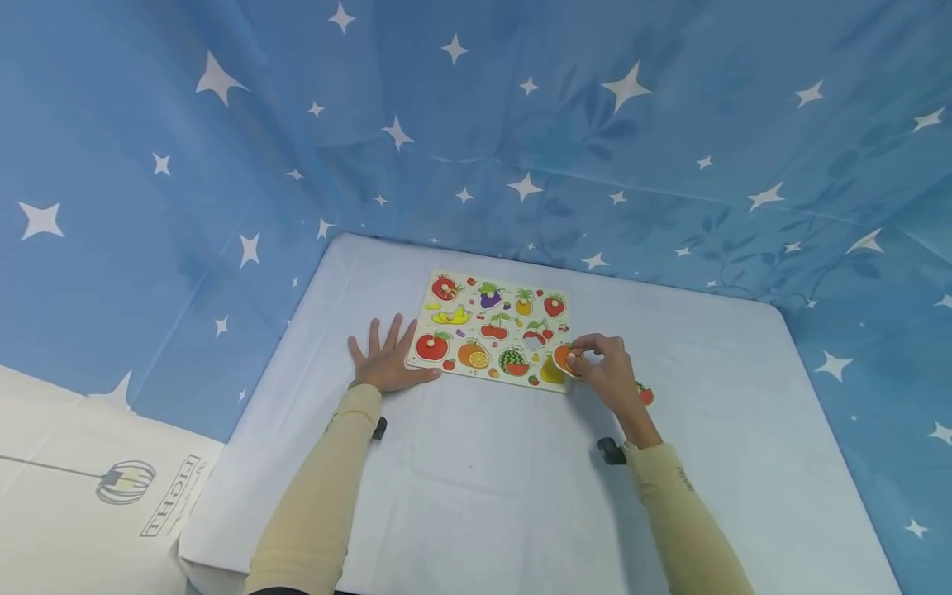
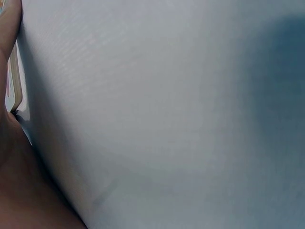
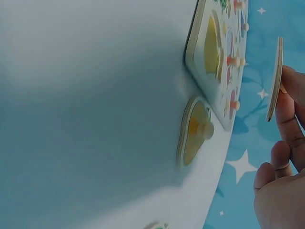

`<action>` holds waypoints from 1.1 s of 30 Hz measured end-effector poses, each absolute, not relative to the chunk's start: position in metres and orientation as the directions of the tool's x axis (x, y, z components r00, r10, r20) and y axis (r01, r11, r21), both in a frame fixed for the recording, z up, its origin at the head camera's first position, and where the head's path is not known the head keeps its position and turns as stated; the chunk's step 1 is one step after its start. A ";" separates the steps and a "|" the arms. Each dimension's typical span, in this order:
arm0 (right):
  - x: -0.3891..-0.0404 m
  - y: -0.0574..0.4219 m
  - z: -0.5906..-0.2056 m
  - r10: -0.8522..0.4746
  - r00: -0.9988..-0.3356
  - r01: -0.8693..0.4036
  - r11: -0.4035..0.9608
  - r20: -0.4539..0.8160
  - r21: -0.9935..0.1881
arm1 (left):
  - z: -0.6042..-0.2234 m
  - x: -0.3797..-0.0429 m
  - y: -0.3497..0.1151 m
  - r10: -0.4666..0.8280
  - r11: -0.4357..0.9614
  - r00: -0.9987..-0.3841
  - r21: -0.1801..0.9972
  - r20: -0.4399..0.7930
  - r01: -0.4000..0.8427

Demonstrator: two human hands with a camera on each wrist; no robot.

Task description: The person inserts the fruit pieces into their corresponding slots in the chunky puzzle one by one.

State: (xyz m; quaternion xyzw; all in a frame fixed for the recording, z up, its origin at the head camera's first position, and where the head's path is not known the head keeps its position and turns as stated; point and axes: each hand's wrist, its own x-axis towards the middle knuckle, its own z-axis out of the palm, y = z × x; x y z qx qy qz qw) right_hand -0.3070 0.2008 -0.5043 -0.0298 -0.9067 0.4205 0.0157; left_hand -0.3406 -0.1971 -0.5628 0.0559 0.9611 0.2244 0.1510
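A fruit knob-puzzle board (image 1: 506, 312) lies on the white table, most of its fruit pieces seated. My left hand (image 1: 388, 362) rests flat at its lower left corner, fingers spread, thumb along the near edge. In the left wrist view part of that hand (image 2: 19, 186) shows beside the board's edge (image 2: 15, 81). My right hand (image 1: 611, 376) pinches an orange-coloured fruit puzzle piece (image 1: 563, 359) above the board's lower right corner. In the right wrist view that piece (image 3: 276, 78) appears edge-on, off the board, in the fingers of the right hand (image 3: 286, 143).
A yellow pear-shaped piece (image 3: 194, 133) with a knob lies on the table beside the board, hidden by my hand in the head view. Another red and green piece (image 1: 645, 394) lies by my right wrist. Blue star-patterned cloth (image 1: 461, 124) hangs behind the table (image 1: 476, 496).
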 end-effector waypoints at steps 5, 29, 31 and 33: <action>-0.311 0.191 -0.505 0.044 -0.999 0.010 0.632 0.023 -0.775 | -0.564 -0.341 -0.199 0.173 0.893 -0.948 0.449 -0.267 0.036; -0.319 0.143 -0.511 -0.082 -0.986 -0.167 0.584 0.147 -0.794 | -0.569 -0.343 -0.198 0.173 0.895 -0.951 0.443 -0.258 0.042; -0.320 0.139 -0.512 -0.083 -0.987 -0.157 0.583 0.134 -0.797 | -0.568 -0.343 -0.197 0.171 0.898 -0.950 0.439 -0.261 0.041; -0.320 0.134 -0.513 -0.080 -0.990 -0.140 0.579 0.115 -0.804 | -0.568 -0.342 -0.197 0.171 0.898 -0.950 0.439 -0.262 0.040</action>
